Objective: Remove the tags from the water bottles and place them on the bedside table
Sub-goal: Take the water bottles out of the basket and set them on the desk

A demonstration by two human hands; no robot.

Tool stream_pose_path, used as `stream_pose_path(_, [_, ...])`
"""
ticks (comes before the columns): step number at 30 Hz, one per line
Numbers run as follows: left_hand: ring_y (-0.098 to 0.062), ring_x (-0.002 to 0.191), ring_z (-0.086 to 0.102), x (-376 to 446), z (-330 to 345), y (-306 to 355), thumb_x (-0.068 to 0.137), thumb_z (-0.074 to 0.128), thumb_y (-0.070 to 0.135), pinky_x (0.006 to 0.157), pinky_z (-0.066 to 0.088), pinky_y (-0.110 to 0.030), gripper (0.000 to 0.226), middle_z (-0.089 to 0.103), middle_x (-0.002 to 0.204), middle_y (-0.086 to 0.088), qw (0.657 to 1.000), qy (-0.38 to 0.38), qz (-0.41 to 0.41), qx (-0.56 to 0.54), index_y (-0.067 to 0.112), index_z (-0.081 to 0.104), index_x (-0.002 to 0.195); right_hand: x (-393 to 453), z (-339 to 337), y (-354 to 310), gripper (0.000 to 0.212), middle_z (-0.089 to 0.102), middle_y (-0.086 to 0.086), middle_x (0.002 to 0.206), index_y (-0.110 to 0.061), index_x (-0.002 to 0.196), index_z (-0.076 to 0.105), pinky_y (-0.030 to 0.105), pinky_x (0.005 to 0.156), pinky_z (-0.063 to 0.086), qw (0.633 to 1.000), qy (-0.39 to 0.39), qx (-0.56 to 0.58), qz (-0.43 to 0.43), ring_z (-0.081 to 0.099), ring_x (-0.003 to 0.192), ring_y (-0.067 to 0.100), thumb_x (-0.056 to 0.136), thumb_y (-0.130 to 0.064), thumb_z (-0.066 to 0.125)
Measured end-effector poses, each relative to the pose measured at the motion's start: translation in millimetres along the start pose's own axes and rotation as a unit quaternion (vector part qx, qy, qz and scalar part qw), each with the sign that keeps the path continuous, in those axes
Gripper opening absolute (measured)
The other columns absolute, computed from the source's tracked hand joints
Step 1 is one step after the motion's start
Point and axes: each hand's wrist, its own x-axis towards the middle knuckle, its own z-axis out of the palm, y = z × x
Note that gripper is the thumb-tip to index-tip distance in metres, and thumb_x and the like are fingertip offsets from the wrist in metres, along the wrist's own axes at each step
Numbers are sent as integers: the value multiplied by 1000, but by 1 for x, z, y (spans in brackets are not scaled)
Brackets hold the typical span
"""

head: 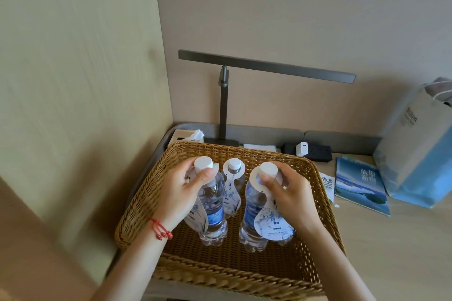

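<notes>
Head view: wicker basket (315, 179) taken as landmark. Three water bottles seen upright inside it.

Left bottle (213, 205) gripped at neck by left hand (181, 193), fingers curled below cap; left tag (195, 212) hung down bottle's side.

Right bottle (253, 212) held at neck by right hand (288, 193), thumb pressed on collar of right tag (271, 222).

Third bottle (233, 173), tagged, untouched at basket's back.

Long axes vertical; tag collars ringed round necks, directly under grips, so lift-off judged upward over caps.

Bedside table surface (391, 239) right of basket, nearer right hand.
</notes>
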Motion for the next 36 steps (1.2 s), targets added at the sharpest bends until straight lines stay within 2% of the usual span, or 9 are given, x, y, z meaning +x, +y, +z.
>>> stream_pose_path(3, [9, 85, 61, -5, 2, 13, 72, 60, 47, 66, 49, -9, 19, 67, 88, 17, 1000, 28, 5, 8, 38, 60, 90, 1, -6, -3, 15, 65, -17, 90, -34, 94, 57, 13, 67, 51, 1000, 1, 13, -14, 61, 86, -7, 84, -25, 63])
stream_pose_path(8, [0, 89, 64, -15, 8, 37, 75, 65, 46, 74, 53, -20, 16, 71, 89, 14, 997, 76, -1, 1, 36, 64, 88, 9, -20, -9, 12, 68, -14, 88, -32, 95, 62, 26, 71, 54, 998, -21, 28, -43, 63, 83, 0, 84, -27, 63])
stream_pose_path(12, [-6, 90, 66, -29, 16, 59, 73, 65, 42, 73, 52, -17, 26, 72, 92, 10, 991, 134, -5, -13, 28, 67, 94, 14, -37, -19, 15, 67, -16, 90, -39, 94, 58, 29, 75, 54, 995, -59, 45, -71, 62, 85, -1, 85, -28, 63])
stream_pose_path(18, [-7, 89, 67, -59, 27, 99, 71, 70, 43, 73, 52, -18, 19, 73, 90, 11, 974, 228, 3, -15, 33, 68, 88, 15, -62, -41, 10, 69, -12, 85, -30, 94, 63, 24, 70, 53, 980, -130, 101, -114, 64, 81, 1, 86, -25, 62])
stream_pose_path(20, [-9, 90, 67, -72, 31, 113, 74, 69, 40, 76, 53, -22, 14, 74, 91, 9, 965, 261, 4, -5, 36, 69, 87, 10, -73, -52, 10, 70, -10, 86, -29, 94, 64, 27, 72, 54, 970, -162, 123, -130, 66, 82, 4, 86, -25, 61])
stream_pose_path(23, [-4, 84, 68, -94, 34, 137, 78, 67, 34, 69, 52, -14, 10, 73, 89, 14, 960, 280, 10, 23, 33, 69, 88, 3, -83, -62, 11, 72, -4, 91, -31, 96, 63, 39, 80, 55, 960, -198, 132, -145, 67, 87, 11, 86, -26, 60])
stream_pose_path(26, [-2, 82, 67, -122, 39, 155, 81, 65, 25, 66, 50, -11, 12, 74, 87, 11, 951, 304, -11, 51, 26, 68, 92, -14, -91, -68, 16, 72, 2, 91, -20, 100, 67, 46, 80, 54, 948, -225, 162, -153, 68, 86, 17, 86, -26, 61])
stream_pose_path(31, [-7, 84, 67, -177, 48, 168, 81, 64, 25, 71, 51, -16, 18, 73, 91, 3, 947, 309, -43, 79, 19, 68, 97, -51, -98, -67, 9, 72, -6, 87, -30, 91, 67, 32, 76, 52, 935, -257, 194, -149, 67, 86, 11, 83, -31, 63])
stream_pose_path(36, [-10, 88, 67, -227, 55, 168, 81, 65, 22, 77, 52, -25, 12, 74, 90, 6, 946, 312, -62, 69, 26, 68, 92, -91, -105, -58, 12, 72, -14, 90, -32, 93, 66, 17, 71, 51, 930, -285, 180, -145, 66, 86, 5, 84, -26, 63])
